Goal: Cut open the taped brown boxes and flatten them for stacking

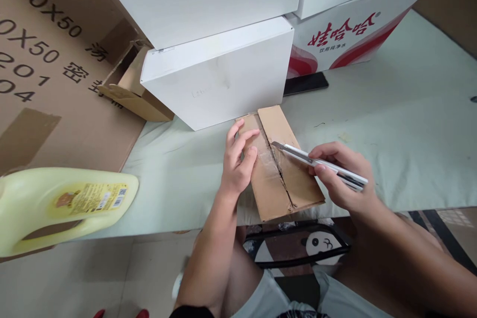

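Observation:
A small brown cardboard box (302, 179) lies on the pale green cloth at the table's front edge. A torn, taped seam runs down its middle, with ragged bits at the near end. My left hand (238, 161) rests on the box's left side, fingers apart and lying on the flap. In my right hand (341, 171) is a utility knife (316, 161), silver and white, gripped between thumb and fingers. Its blade is out and points left, with the tip at or just over the seam; whether it touches the cardboard I cannot tell.
White boxes (219, 79) stand stacked behind, beside a red-and-white carton (346, 39) and a black phone-like slab (306, 84). At left are a yellow jug (40, 198), a large printed carton (30, 74) and an open small box (145, 104). Pale green cloth (402, 134) covers the table.

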Motion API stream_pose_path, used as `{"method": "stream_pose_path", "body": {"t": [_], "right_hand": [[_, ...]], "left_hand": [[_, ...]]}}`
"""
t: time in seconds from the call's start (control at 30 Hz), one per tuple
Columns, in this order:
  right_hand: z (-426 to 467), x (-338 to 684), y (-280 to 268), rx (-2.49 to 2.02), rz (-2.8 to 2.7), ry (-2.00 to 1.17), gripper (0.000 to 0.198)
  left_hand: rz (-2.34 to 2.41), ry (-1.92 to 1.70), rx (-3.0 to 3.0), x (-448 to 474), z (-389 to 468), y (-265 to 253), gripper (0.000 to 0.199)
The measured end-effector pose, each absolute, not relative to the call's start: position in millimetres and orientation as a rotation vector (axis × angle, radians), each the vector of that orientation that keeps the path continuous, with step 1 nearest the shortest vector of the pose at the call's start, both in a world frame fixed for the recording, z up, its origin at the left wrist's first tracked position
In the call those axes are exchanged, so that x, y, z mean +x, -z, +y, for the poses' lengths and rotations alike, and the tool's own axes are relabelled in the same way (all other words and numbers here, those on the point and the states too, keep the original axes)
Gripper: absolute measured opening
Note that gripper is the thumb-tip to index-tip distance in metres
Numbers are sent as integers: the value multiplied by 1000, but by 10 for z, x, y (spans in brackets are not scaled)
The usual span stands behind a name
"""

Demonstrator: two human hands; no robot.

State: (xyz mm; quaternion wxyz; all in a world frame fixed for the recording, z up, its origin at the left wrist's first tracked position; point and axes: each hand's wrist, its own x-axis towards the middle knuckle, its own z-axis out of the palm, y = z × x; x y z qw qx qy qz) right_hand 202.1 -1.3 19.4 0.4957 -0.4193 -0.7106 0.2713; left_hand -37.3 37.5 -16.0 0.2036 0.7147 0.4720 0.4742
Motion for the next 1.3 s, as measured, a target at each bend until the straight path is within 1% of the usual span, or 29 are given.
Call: {"method": "stream_pose_path", "body": {"t": [0.3, 1.3], "right_hand": [[-17, 2015, -196, -1057, -1702, -711, 3], [-15, 2007, -174, -1069, -1706, -725, 2]], "left_hand": [[1331, -1316, 1984, -377, 380, 175, 40], [1332, -1312, 1982, -375, 380, 180, 41]]}}
